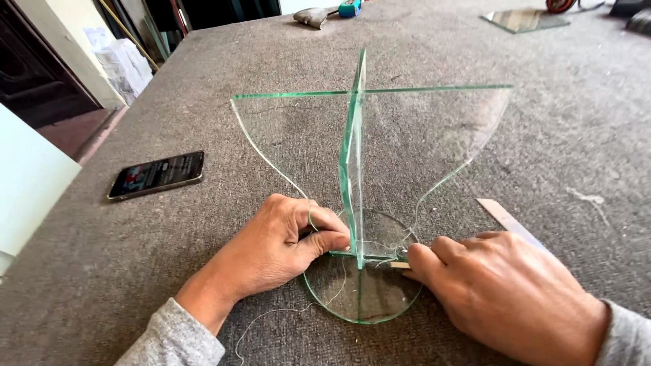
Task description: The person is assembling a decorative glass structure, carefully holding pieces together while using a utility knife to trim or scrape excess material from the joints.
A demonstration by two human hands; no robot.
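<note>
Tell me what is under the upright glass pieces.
The upright glass pieces stand on a round glass disc, which lies on the grey carpeted table. The left hand and right hand cover parts of the joint and the disc's edges.

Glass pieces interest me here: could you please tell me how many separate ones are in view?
4: a curved flat panel, an upright panel crossing it, a round disc between the hands, and a flat sheet at the table's far edge. More may lie out of frame.

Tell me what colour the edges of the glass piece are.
Pale green: the glass piece is clear, with its cut edges showing green in the head view.
</note>
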